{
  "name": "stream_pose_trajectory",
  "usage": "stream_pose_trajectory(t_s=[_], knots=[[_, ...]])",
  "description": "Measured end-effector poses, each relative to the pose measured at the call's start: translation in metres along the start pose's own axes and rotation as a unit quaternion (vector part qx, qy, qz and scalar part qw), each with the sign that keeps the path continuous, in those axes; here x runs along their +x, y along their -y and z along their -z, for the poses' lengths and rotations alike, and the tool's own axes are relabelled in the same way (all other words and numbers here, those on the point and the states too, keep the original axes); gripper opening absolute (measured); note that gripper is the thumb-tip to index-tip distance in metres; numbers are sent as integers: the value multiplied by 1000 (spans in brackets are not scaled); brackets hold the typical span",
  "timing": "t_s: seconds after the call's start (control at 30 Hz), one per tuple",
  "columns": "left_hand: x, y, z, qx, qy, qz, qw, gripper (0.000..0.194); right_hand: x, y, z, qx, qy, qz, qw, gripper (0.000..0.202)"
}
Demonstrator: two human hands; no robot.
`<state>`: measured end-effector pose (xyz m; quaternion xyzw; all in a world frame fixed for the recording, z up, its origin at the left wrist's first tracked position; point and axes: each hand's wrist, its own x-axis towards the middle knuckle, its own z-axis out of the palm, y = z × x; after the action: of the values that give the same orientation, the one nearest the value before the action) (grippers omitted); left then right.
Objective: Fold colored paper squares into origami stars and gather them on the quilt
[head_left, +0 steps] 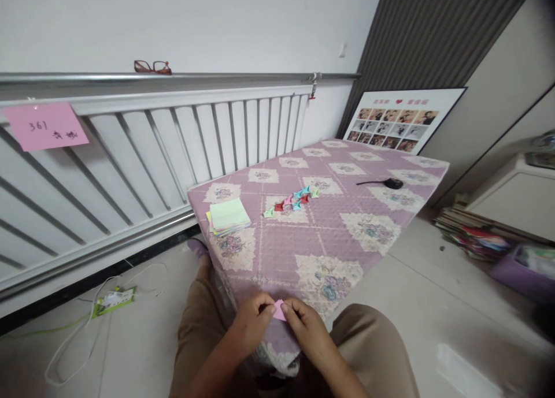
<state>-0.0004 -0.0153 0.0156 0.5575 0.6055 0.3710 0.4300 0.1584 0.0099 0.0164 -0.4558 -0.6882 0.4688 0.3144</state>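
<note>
Between my two hands is a small folded piece of pink paper, held over the near corner of the table. My left hand pinches its left side with thumb and fingers. On the right side, my right hand grips the paper the same way. Farther up the cloth sit several small folded paper figures in green, red, pink and blue, in two rough rows. A stack of square paper sheets, pale green on top, lies near the table's left edge.
A purple flowered tablecloth covers the table. A black ladle-shaped object lies toward its right side. Along the left runs a white radiator, with glasses on the pipe above. A photo board leans at the far end.
</note>
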Motion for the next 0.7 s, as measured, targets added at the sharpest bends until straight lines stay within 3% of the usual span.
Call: stream_pose_trajectory(t_s=[0.17,0.27,0.37,0.6,0.7], knots=[[-6,-5,-6,-155,3,84,984,12,-3,5,-5,92,-44,-46,994,24],[-8,-7,-5,-218,-10,99,971,17,-6,14,-3,91,-17,-23,995,19],[-10,-8,-2,-235,-20,106,966,20,-8,23,-1,90,15,-1,996,12],[-11,-1,-3,-259,-31,86,962,32,-8,22,-6,92,-5,-23,996,17],[-13,-1,-2,-253,-30,86,963,28,-8,18,-8,87,-9,-16,996,20]])
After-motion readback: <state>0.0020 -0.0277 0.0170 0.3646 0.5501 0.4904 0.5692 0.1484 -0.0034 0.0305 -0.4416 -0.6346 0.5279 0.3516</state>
